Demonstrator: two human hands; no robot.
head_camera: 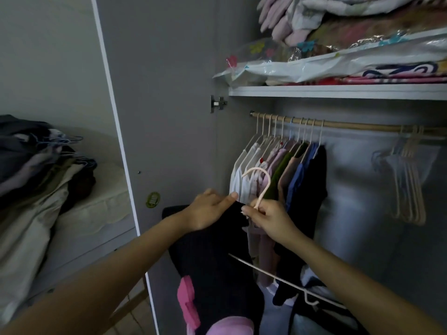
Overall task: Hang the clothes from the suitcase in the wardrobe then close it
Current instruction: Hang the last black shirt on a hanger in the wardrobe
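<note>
A black garment [212, 257] hangs in front of me on a pale pink hanger [262, 187], whose hook points up. My right hand [268, 218] pinches the hanger's neck just below the hook. My left hand [208, 209] grips the garment's top edge beside it. Behind them the wooden rail [350, 125] of the open wardrobe carries several hung clothes [278, 170] at its left end. The suitcase is out of view.
Empty hangers [408, 180] hang at the rail's right. The shelf [338, 91] above holds bagged bedding. The open wardrobe door [154, 117] stands left of my hands. A pile of clothes [36, 180] lies on a bed at far left. A loose white hanger [278, 278] sits lower down.
</note>
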